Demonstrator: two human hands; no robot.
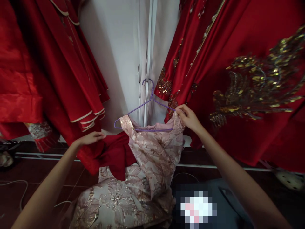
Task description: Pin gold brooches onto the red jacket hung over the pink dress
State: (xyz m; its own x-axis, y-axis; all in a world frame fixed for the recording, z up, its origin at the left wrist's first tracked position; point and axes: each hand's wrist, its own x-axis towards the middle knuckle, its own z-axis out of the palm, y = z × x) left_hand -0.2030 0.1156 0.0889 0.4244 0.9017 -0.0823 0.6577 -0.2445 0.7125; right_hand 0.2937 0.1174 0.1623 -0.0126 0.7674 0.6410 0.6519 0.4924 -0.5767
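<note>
A pale pink brocade dress [152, 149] with metallic floral patterning hangs from a purple wire hanger [140, 105], its skirt spreading toward me at the bottom. My right hand [188, 117] pinches the dress's right shoulder strap where it meets the hanger. On the other side, my left hand [92, 138] has its fingers closed on the edge of a dark red cloth [116, 154] lying across the dress's left side. The hanger's left end sticks out past the left strap. Its hook stands in front of white upright rails, and whether it is hooked onto anything I cannot tell.
Red garments [64, 63] with cream piping hang on the left. To the right hangs a red gown [238, 127] with gold sequin embroidery. White uprights [147, 41] stand between them. A low white rail [221, 167] runs above the dark tiled floor. A blurred bright patch is at lower right.
</note>
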